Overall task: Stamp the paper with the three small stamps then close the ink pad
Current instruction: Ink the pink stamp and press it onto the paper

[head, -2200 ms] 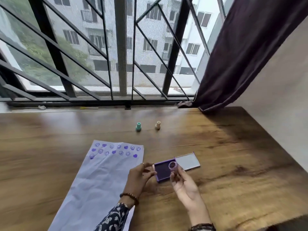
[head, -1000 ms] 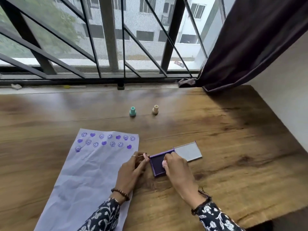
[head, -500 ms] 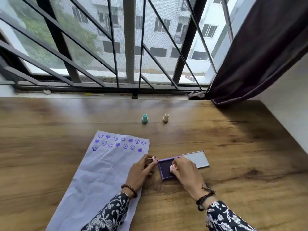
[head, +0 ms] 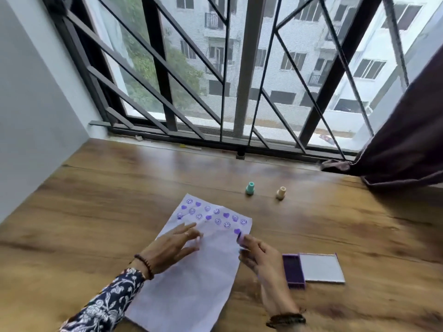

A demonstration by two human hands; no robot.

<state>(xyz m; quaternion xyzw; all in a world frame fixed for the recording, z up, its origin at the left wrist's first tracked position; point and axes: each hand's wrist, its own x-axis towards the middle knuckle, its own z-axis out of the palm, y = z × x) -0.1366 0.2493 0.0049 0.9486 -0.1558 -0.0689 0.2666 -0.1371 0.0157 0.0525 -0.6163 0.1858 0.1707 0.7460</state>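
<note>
A white paper [head: 191, 279] lies on the wooden table [head: 96, 212], its far end covered with several purple smiley and heart prints. My left hand [head: 172, 248] rests flat on the paper with fingers spread. My right hand [head: 259, 257] pinches a small purple stamp [head: 240, 238] over the paper's right edge, just below a heart print. The purple ink pad [head: 293, 270] lies open to the right of my right hand, its white lid [head: 321, 268] folded out flat. A teal stamp [head: 250, 188] and a beige stamp [head: 281, 193] stand upright beyond the paper.
A barred window [head: 239, 80] runs along the table's far edge. A dark curtain [head: 407, 140] hangs at the right, its hem on the table's far right corner. A grey wall [head: 28, 104] closes off the left side.
My right hand lifted the purple stamp off the ink pad and carried it left over the paper. My left hand let go of the pad's edge and moved onto the paper.
</note>
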